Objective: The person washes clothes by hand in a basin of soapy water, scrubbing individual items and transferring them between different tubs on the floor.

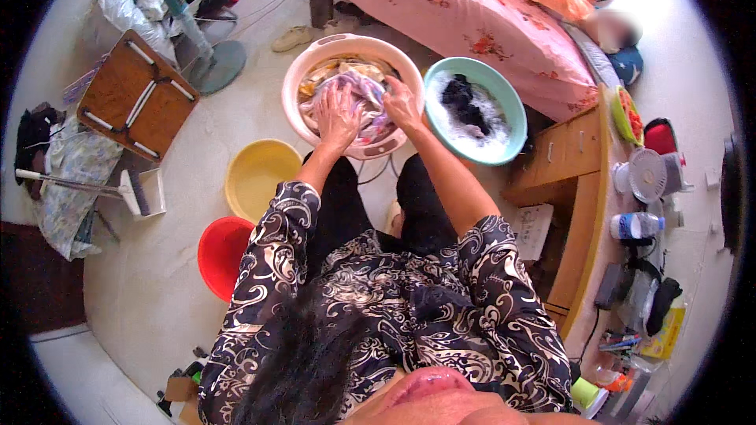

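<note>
Your left hand (339, 116) presses, fingers spread, on the purple-and-white cloth (367, 88) among laundry in the pink basin (292, 102); your right hand (402, 101), apart from it, curls at the cloth's right edge, whether gripping you cannot tell. Just beside, the teal basin (520, 114) holds dark fabric (465, 102) in white suds (484, 138); a yellow basin (260, 181) and red basin (223, 256) stand left

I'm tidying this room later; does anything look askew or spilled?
The small folding table at left is tipped up, its underside showing, rather than standing level; possibly just stored. I see no clear spill.
</note>
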A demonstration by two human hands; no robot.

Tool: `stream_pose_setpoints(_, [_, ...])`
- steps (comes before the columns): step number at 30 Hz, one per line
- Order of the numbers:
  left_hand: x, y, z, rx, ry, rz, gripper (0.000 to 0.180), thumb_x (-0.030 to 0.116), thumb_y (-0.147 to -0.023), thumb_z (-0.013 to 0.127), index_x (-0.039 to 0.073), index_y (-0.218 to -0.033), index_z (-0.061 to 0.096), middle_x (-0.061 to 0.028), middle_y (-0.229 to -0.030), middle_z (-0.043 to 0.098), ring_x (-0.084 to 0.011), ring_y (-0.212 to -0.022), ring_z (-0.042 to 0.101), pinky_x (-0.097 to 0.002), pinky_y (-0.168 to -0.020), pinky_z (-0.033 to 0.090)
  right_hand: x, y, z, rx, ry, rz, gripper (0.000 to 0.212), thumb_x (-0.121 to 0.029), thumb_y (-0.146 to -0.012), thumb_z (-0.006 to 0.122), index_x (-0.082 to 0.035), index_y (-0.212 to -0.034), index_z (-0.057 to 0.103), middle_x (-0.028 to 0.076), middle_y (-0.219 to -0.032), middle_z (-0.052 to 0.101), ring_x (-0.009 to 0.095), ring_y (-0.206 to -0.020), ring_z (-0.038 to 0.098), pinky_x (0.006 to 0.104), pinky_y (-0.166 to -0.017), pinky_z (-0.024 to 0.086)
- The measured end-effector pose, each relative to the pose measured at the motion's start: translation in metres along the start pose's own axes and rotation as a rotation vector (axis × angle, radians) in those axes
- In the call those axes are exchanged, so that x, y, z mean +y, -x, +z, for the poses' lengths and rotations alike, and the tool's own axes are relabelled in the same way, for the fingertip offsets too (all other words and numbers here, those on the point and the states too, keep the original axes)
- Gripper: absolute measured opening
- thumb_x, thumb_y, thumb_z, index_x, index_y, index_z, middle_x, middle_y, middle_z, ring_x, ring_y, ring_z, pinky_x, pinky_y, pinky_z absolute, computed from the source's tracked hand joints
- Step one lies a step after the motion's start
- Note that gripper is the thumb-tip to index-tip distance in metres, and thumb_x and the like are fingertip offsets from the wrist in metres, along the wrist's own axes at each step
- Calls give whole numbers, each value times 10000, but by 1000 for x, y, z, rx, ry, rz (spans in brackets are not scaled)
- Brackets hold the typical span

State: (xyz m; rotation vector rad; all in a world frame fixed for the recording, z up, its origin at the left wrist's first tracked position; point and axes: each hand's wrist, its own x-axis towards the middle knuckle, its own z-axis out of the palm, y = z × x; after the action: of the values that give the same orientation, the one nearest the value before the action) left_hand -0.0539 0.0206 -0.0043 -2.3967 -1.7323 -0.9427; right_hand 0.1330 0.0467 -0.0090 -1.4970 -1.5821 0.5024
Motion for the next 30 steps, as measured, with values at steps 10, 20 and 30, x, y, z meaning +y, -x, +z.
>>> stream_pose_setpoints(10, [7, 8, -16, -581, -63, -438, 812, 592, -872, 587, 311, -1556, 250, -203, -1617, 147, -482, -1456, 181, -687, -1122, 152, -4, 12, 22, -461, 371, 220, 682, -461, -878, 628, -261, -1488, 398, 173, -1581, 255, 497, -1360, 354, 601, -1091, 346])
stream_pose_setpoints(20, [3, 32, 7, -766, -32, -497, 614, 270, -939, 552, 101, -1490, 342, -309, -1482, 346, -509, -1263, 483, -539, -1034, 436, 40, 43, 66, -825, 390, 84, 304, -181, -839, 609, -7, -1063, 717, 242, -1054, 690, 380, -993, 679, 488, -887, 529])
stream_pose_setpoints(30, [-31, 58, 39, -913, 162, -518, 441, 215, -942, 515, -18, -1316, 532, -330, -1298, 527, -442, -1173, 567, -498, -1017, 433, 94, 48, 108, -672, 314, -117, 271, -257, -830, 577, -53, -913, 734, 243, -927, 688, 346, -853, 692, 454, -799, 547])
